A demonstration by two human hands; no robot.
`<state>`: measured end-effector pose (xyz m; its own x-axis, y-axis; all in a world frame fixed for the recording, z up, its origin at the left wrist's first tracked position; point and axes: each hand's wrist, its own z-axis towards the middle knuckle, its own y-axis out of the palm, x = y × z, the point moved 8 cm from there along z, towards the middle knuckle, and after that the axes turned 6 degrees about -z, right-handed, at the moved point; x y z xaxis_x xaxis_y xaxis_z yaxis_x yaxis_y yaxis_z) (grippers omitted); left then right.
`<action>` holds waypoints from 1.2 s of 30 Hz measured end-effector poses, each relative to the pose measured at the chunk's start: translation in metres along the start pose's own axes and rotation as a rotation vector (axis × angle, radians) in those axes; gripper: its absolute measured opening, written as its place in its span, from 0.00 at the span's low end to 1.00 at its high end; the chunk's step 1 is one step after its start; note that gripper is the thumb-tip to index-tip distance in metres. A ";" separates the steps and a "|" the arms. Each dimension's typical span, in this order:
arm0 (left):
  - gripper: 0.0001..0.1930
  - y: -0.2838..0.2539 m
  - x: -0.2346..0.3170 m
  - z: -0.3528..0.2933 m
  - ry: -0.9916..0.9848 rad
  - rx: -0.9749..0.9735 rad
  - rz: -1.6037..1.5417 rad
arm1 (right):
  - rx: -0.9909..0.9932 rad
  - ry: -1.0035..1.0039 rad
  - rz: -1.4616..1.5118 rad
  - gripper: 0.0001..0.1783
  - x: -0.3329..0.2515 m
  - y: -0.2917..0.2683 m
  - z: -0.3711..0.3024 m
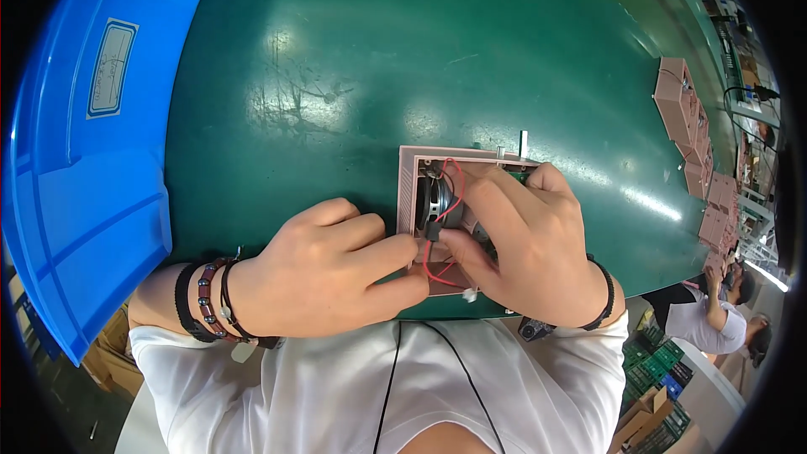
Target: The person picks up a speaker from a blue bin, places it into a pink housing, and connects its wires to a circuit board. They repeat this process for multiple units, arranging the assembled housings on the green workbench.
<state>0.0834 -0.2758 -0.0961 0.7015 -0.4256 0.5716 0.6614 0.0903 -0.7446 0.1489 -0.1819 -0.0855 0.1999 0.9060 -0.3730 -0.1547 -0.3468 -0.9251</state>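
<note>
A pink open-backed speaker casing (406, 202) lies on the green table in front of me. Inside its left part sits a round speaker (437, 197) with a dark metal frame. Red wires (428, 262) loop across the opening, with a black sleeve (433, 230) around them and a white plug (470, 294) at the near rim. My left hand (336, 265) is closed at the casing's near left corner, finger and thumb against its edge. My right hand (530, 244) bends over the right half, its thumb beside the black sleeve; its other fingertips are partly hidden inside.
A big blue bin (50, 193) with a label stands along the left. Several pink casings (683, 109) line the table's right edge. A small metal rod (524, 144) sticks out beyond the casing's far rim. Another person (704, 319) is at the far right.
</note>
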 end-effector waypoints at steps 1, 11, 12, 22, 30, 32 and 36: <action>0.08 -0.001 -0.001 0.000 0.002 0.002 0.001 | -0.005 -0.005 -0.020 0.23 -0.001 0.000 0.000; 0.12 -0.009 -0.007 0.003 -0.024 0.023 0.004 | 0.010 0.009 -0.068 0.20 -0.003 -0.001 0.002; 0.13 -0.011 -0.010 0.003 -0.043 0.059 0.022 | 0.007 0.010 -0.066 0.20 -0.003 -0.001 0.002; 0.10 -0.010 -0.017 -0.002 -0.158 -0.134 0.239 | 0.017 0.065 -0.081 0.21 -0.007 -0.001 -0.002; 0.13 -0.004 -0.028 -0.002 -0.286 -0.099 0.180 | 0.020 0.004 -0.165 0.19 -0.006 0.003 -0.005; 0.12 -0.002 -0.030 -0.002 -0.303 -0.129 0.209 | 0.016 0.009 -0.154 0.18 -0.006 0.003 -0.003; 0.10 -0.001 -0.036 0.004 -0.331 -0.139 0.198 | -0.014 0.014 -0.146 0.18 -0.003 0.001 0.003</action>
<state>0.0585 -0.2576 -0.1142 0.8740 -0.0979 0.4759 0.4790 0.0087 -0.8778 0.1452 -0.1844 -0.0845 0.2328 0.9436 -0.2356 -0.1091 -0.2153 -0.9704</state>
